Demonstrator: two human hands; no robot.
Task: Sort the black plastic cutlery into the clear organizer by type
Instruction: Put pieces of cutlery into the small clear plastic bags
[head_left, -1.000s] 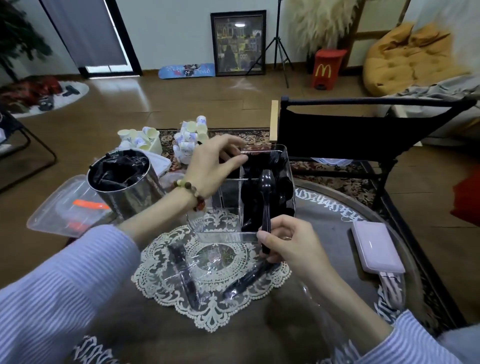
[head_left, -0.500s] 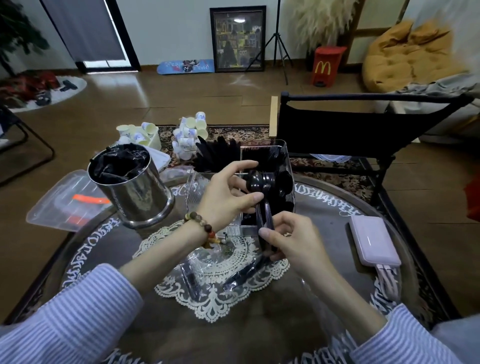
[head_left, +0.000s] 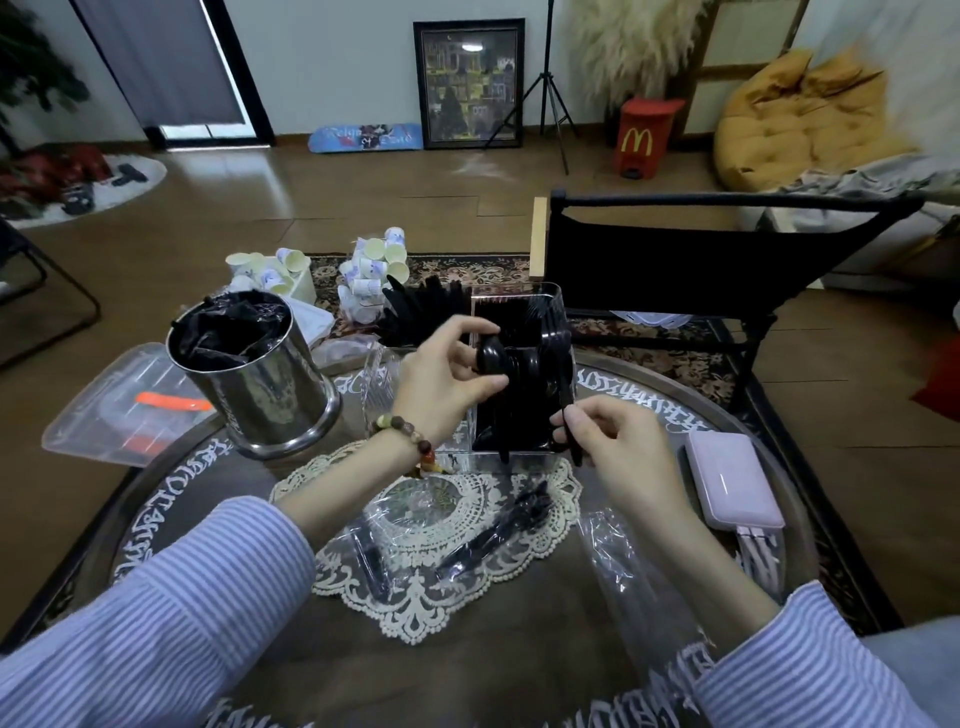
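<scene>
While the left hand (head_left: 447, 379) pinches the bowl of a black plastic spoon (head_left: 492, 358) between thumb and forefinger, the right hand (head_left: 618, 447) grips the thin handle of a second black utensil (head_left: 567, 400), held upright just in front of the clear organizer (head_left: 519, 374); whether that one is a fork or a knife I cannot tell, since its top merges with the dark pieces behind it. To do this step well, each piece probably wants to go in handle-down, lowered straight into the compartment that already holds its own kind, and let go only once the tip has reached the bottom, so it does not tip across a divider. The spoon sits at the left fingertips, right over the organizer's near compartment, where other spoon bowls seem to be stacked. Beyond the left hand, a fan of black pieces stands in a farther compartment. Below both wrists, toward the person, two more pieces of cutlery in clear wrappers (head_left: 493, 535) lie on the lace doily (head_left: 415, 613). Off to the outer side of the left hand stands a steel canister (head_left: 260, 384) filled with dark wrapped items, likely the remaining supply.
</scene>
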